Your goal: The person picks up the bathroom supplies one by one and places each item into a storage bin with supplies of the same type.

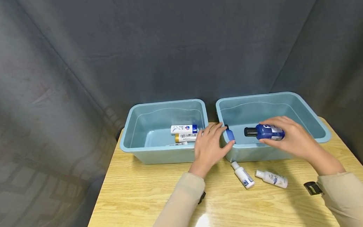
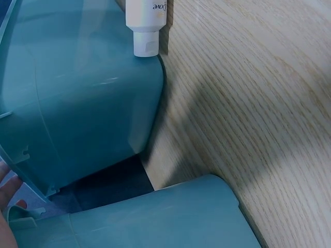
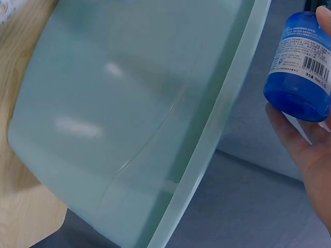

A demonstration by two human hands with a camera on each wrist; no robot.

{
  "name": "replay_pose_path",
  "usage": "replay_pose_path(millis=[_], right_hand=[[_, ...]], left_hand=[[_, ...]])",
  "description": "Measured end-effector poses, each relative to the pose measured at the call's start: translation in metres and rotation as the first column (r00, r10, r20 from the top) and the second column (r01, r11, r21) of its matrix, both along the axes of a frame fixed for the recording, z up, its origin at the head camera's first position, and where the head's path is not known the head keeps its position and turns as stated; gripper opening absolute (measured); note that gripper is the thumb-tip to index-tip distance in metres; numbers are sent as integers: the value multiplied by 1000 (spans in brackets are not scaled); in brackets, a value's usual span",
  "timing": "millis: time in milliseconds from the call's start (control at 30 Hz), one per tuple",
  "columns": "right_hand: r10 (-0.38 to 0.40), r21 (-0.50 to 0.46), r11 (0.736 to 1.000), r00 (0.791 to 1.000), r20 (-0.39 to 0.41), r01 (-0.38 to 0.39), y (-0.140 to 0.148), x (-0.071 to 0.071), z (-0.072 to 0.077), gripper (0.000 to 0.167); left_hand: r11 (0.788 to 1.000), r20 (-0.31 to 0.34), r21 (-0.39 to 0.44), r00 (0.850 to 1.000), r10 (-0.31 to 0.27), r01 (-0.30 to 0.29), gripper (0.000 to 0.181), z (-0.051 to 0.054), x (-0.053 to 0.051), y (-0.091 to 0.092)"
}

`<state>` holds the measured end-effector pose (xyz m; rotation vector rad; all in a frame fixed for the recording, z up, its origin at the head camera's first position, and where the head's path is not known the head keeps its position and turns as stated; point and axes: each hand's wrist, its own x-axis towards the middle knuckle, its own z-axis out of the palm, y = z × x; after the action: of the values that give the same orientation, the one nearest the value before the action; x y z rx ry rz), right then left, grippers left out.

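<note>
My right hand [image 1: 288, 134] grips a blue bottle with a black cap [image 1: 265, 132] over the right blue-green bin [image 1: 272, 144]. The bottle lies sideways, cap to the left; its barcode label shows in the right wrist view. My left hand [image 1: 210, 145] is spread over the adjoining rims of the two bins, its thumb apart from the fingers. Another blue bottle [image 1: 230, 135] shows between thumb and fingers at the right bin's left side; whether the hand touches it I cannot tell. In the left wrist view only some fingers [image 2: 9, 188] appear at the rim.
The left bin [image 1: 158, 148] contains several tubes, among them a white one with a blue cap [image 1: 184, 129] and one with a gold cap [image 1: 184, 137]. Two white bottles, one left [image 1: 243, 175] and one right [image 1: 272, 178], lie on the wooden table [image 1: 143, 197] before the right bin.
</note>
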<state>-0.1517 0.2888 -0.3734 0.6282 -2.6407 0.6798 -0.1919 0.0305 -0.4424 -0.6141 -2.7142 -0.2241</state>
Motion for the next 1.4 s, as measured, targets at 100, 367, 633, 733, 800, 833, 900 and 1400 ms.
replay_pose_path(millis=[100,367,633,733,800,833,900,1400], right_hand=[[-11,1,1000,999,35,11,1,-5,1,55],[-37,-6,999,989,141,38,2,-16,-3,54],[-32,-9,999,984,178,34,5,-23,-13,51],[-28,-3,1000,983,181,29,6,-26,-17,50],[-26,5,1000,983,180,26,7,-29,-20,49],[-25,10,1000,983,181,24,8,-30,-20,49],[-27,19,1000,982,187,24,9,-32,-22,49],[-44,49,998,920,390,27,8,-51,-25,57]], left_hand=[[1000,-1,-9,1000,5,-5,63,-1,0,0],[1000,-14,-5,1000,6,-6,62,-1,-1,-1],[1000,-8,-28,1000,11,-11,63,-1,0,1],[999,-9,-32,1000,12,-13,63,-1,0,1],[999,-9,-32,1000,12,-12,63,-1,0,1],[999,-9,-32,1000,12,-12,63,-1,0,1],[1000,-11,-29,1000,11,-12,63,-1,0,1],[1000,-8,-12,1000,4,-4,62,0,0,1]])
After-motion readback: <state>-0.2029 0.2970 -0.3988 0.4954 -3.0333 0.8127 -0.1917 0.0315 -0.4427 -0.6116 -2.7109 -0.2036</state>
